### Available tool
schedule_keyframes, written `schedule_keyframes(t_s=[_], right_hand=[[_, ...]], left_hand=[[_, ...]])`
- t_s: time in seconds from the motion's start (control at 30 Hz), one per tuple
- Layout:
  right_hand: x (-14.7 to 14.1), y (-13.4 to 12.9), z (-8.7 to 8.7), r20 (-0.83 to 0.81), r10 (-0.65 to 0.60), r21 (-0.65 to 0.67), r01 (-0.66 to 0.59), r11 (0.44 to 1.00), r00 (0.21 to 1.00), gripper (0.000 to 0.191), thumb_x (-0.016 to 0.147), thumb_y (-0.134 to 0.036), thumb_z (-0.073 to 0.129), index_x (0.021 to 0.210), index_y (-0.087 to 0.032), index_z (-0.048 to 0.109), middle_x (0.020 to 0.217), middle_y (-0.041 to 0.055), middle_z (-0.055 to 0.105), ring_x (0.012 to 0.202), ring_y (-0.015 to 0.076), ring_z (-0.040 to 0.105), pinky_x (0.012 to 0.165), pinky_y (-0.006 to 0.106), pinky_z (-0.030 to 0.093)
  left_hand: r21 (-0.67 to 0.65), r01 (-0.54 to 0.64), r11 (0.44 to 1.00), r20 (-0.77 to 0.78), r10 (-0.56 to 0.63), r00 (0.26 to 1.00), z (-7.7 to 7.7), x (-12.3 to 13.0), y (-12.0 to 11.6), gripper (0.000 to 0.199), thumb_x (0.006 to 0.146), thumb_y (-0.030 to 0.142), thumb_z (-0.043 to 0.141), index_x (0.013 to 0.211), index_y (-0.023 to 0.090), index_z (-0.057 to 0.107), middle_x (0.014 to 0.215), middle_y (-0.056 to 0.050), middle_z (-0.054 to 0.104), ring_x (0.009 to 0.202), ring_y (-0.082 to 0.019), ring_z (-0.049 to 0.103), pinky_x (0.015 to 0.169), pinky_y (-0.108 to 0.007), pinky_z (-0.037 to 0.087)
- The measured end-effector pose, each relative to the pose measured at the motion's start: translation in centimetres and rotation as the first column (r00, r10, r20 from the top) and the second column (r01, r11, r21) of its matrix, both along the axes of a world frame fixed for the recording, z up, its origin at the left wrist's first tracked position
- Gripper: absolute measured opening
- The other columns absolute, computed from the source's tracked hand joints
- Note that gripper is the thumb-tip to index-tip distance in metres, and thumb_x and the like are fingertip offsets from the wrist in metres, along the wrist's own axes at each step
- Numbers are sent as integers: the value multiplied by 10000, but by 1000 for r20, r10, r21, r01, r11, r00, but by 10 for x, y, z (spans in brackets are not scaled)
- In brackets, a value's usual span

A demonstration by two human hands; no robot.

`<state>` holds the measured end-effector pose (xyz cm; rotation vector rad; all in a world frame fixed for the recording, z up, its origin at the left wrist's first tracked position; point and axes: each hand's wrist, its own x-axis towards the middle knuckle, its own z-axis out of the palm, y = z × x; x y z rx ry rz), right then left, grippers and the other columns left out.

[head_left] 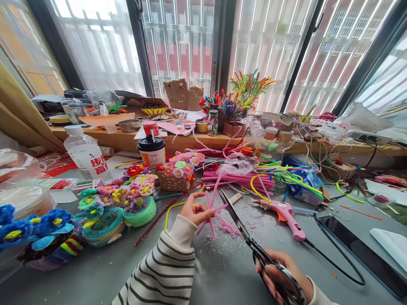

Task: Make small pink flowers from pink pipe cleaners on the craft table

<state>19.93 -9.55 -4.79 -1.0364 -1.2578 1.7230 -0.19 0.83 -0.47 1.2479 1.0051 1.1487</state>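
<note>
Near the middle of the table, my left hand [197, 209] pinches the centre of a star-shaped bunch of pink pipe cleaners [211, 225], its arms spreading outward. My right hand [280, 271] is wrapped round the handles of black-handled scissors [244, 232]. Their blades point up and to the left, parted, with the tips beside the end of one pink arm. Whether the blades touch it I cannot tell. Below and beside the bunch lie pink fuzz clippings [229, 228] and glittery specks on the grey tabletop [229, 271].
Flower-topped baskets [140, 211] stand at left, with a water bottle [84, 154] and a lidded cup [151, 153] behind. Pink pipe cleaners [254, 181] lie beyond my hands. A pink glue gun [286, 216], its cable and a phone [362, 250] are at right.
</note>
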Motion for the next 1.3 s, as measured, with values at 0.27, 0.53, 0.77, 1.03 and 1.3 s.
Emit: schedule_keyframes(t_s=[0.27,0.53,0.77,1.03,1.3], right_hand=[[-4,2,-3,-31,-50,10,50,999,998,397,555,-500,556,546,-135,400,326,-43,431,216,24,349,223,110,258],[-5,-1,6,-63,-37,-4,36,999,997,407,553,-519,545,549,-135,411,324,-54,410,204,18,310,212,118,262],[-5,-1,11,-228,29,144,4,990,973,433,577,-560,491,604,-131,446,409,-63,378,241,-4,278,239,113,264],[0,0,3,-297,87,64,-71,995,951,397,598,-527,498,625,-138,423,423,-65,376,246,-2,277,241,111,284],[-1,-2,12,-258,117,62,-104,993,959,459,558,-578,505,650,-135,426,456,-51,385,276,-3,302,269,110,284]], left_hand=[[6,-3,1000,-6,3,1000,-4,-2,4,484,473,199,662,845,146,357,374,89,513,381,-103,514,416,-198,361],[-17,21,1000,-2,-21,1000,-2,-1,2,509,459,222,671,850,151,354,375,88,515,392,-117,529,431,-209,370],[-26,125,992,25,-124,992,0,1,-4,513,474,219,663,865,145,339,381,88,516,345,-98,492,406,-208,371],[-31,133,991,18,-133,991,1,-1,-2,509,480,206,658,866,134,334,379,85,518,344,-90,485,396,-197,362],[-42,147,988,2,-147,989,2,-7,0,527,483,214,661,884,135,330,384,93,510,353,-93,493,410,-204,368]])
